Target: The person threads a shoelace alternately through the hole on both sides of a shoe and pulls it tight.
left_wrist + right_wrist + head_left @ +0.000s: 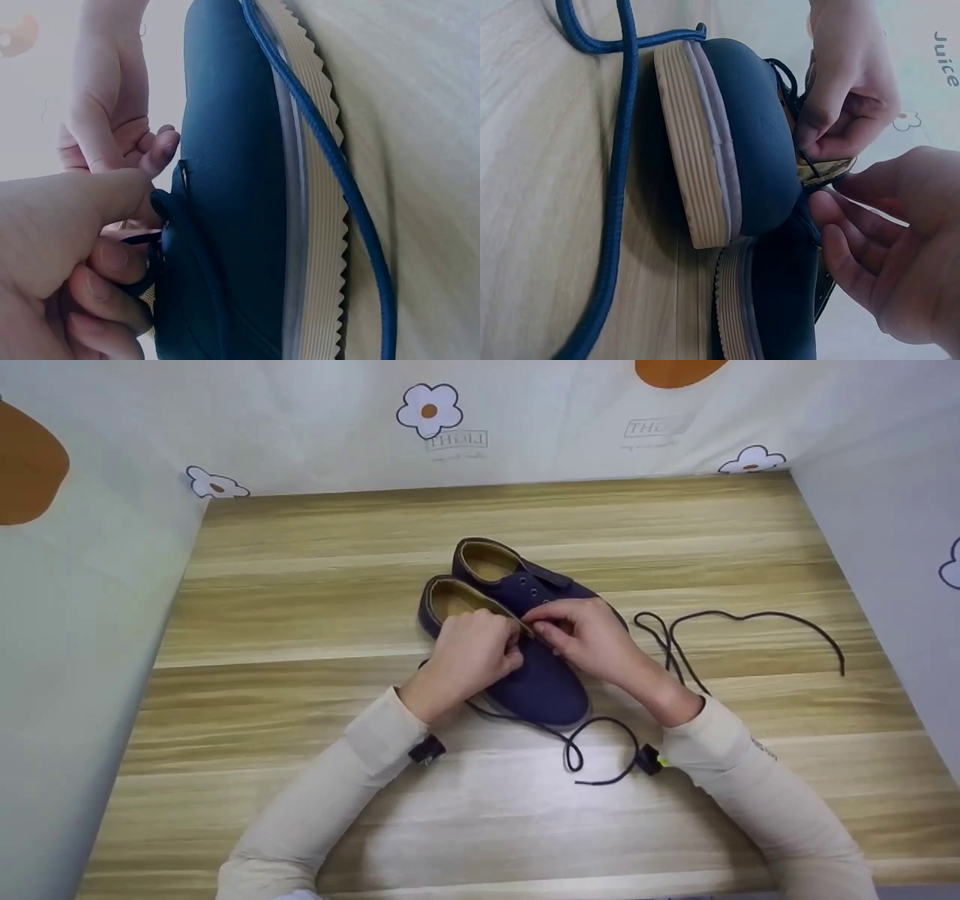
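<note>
A dark navy lace-up shoe (551,690) lies on the table with its toe toward the front right. My left hand (476,649) is over its opening, and its thumb and curled fingers pinch a dark shoelace (807,159) at the eyelets. Across from it, my right hand (589,637) pinches the edge of the shoe's eyelet flap (826,172), whose tan lining shows. The lace's loose part (330,142) runs down along the sole. A matching second shoe (487,556) lies right behind, with bare eyelets. Fingers partly hide the lacing.
Another dark lace (750,617) lies loose at the right, partly under my right forearm. The first shoe's lace end curls in a loop (600,720) on the wood-grain table (300,607). Pale flower-patterned sheets (525,405) stand around the table's back and sides.
</note>
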`<state>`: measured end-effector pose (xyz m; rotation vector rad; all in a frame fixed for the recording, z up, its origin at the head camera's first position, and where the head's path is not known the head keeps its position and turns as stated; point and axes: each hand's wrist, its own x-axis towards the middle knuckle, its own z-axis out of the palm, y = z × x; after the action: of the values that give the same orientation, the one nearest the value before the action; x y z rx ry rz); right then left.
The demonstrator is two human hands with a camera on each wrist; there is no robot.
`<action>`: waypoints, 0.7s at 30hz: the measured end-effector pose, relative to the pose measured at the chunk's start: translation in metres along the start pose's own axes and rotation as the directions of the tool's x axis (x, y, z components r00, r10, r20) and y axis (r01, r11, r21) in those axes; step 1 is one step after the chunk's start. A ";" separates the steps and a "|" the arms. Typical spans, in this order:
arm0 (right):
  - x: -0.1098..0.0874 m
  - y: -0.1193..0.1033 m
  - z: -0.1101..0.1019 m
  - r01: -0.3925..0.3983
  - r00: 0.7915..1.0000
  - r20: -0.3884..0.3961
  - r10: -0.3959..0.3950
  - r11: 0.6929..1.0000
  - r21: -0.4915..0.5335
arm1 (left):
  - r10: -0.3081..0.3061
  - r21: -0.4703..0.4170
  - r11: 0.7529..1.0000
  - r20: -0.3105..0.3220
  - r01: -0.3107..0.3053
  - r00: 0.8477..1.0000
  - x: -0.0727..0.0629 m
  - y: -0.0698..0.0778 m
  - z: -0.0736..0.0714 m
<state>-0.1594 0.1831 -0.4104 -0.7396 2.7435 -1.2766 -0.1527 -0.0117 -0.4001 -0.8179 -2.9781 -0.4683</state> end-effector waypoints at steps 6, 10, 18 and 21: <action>0.000 0.002 0.001 0.021 1.000 -0.006 -0.021 1.000 0.012 | 0.020 -0.039 0.999 -0.028 -0.021 0.999 -0.004 0.001 0.001; 0.000 0.004 0.000 0.033 0.999 -0.008 -0.033 0.999 0.009 | 0.013 -0.059 0.998 -0.059 -0.016 0.998 -0.006 0.002 0.001; 0.000 0.005 0.002 0.030 1.000 -0.008 -0.029 1.000 0.011 | -0.026 -0.083 0.996 -0.063 0.020 0.998 -0.005 0.001 0.004; 0.000 0.005 0.002 0.042 0.999 -0.009 -0.042 0.999 0.006 | -0.024 -0.091 0.996 -0.070 0.018 0.997 -0.003 0.001 0.005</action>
<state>-0.1609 0.1845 -0.4153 -0.7981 2.7441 -1.2978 -0.1491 -0.0108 -0.4047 -0.7598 -2.9218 -0.6238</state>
